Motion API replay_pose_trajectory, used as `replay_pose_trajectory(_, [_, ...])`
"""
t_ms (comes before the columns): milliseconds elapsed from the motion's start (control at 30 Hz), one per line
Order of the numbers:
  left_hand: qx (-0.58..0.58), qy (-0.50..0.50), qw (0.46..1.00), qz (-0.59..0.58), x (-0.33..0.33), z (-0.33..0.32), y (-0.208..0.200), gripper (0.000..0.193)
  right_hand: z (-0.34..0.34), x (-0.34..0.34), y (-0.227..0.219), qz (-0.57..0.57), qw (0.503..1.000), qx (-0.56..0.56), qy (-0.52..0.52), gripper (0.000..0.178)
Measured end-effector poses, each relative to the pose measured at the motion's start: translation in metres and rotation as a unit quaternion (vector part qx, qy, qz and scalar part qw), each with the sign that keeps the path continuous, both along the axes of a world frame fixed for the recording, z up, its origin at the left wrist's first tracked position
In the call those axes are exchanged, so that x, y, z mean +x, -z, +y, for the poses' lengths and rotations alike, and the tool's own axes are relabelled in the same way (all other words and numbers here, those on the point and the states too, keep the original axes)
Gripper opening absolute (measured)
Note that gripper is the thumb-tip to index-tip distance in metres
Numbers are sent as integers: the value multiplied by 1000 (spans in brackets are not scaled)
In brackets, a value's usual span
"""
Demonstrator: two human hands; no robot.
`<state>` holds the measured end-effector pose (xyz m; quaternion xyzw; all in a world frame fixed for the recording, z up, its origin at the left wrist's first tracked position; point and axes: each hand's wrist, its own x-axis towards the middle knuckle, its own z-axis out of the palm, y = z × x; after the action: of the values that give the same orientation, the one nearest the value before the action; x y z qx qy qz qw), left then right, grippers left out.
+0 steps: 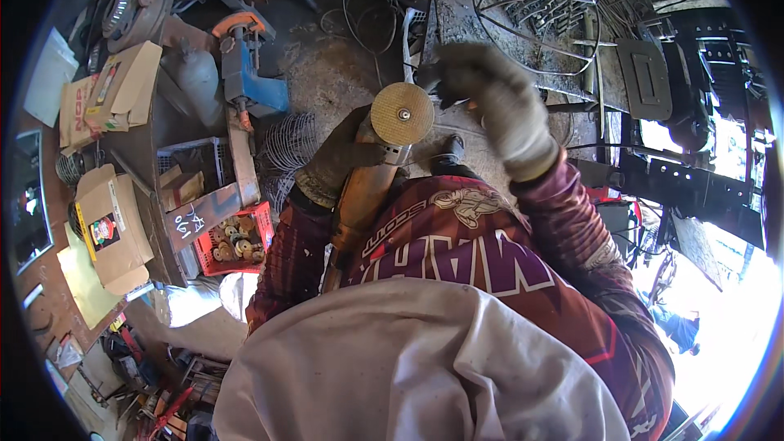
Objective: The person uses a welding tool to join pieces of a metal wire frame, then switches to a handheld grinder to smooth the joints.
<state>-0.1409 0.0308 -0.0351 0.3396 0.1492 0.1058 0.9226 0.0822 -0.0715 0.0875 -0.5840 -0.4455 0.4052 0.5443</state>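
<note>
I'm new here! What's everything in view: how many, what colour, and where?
Angle grinder: one, orange-brown body, centre
Grinding disc: one, tan, on the grinder's head
Workbench: one, grey-brown, top right of centre, cluttered with metal
Vise-like tool: one, blue and orange, upper left
Rounded container: one, greyish, upper left
Wire coils: uncountable, grey, left of the grinder
Cardboard boxes: at least two, brown, left
Basket: one, red, lower left
Small discs: several, brownish, in the basket
Cloth: one, beige, bottom centre
Other clutter: too tangled to count
Left hand: one, dark glove, gripping the grinder
Right hand: one, gloved, blurred, right of the disc
</note>
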Motion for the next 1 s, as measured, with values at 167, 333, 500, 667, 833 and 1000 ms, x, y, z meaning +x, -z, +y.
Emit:
replay_pose_trajectory(167, [48, 0, 999, 17, -1, 1, 9, 93, -18, 35, 37, 136, 978, -160, 7, 32])
replay_pose_trajectory(333, [69, 31, 997, -5, 13, 6, 6, 92, -22, 13, 30, 131, 950, -282, -2, 21])
replay_pose_trajectory(500, [81, 26, 992, 91, 20, -2, -18, 92, -36, 28, 3, 198, 970, -138, 5, 17])
replay_pose_trajectory(667, [97, 1, 991, 94, 9, -3, 21, 91, -85, 166, -43, 6, 931, -22, 364, 22])
replay_pose_trajectory(833, [-4, -7, 993, 115, 32, -21, -1, 90, -177, 349, 31, -36, 852, -170, 493, 26])
replay_pose_trajectory(1000, [-39, -66, 987, 144, 65, -42, -34, 87, -176, 417, 57, -464, 703, -348, 411, 41])
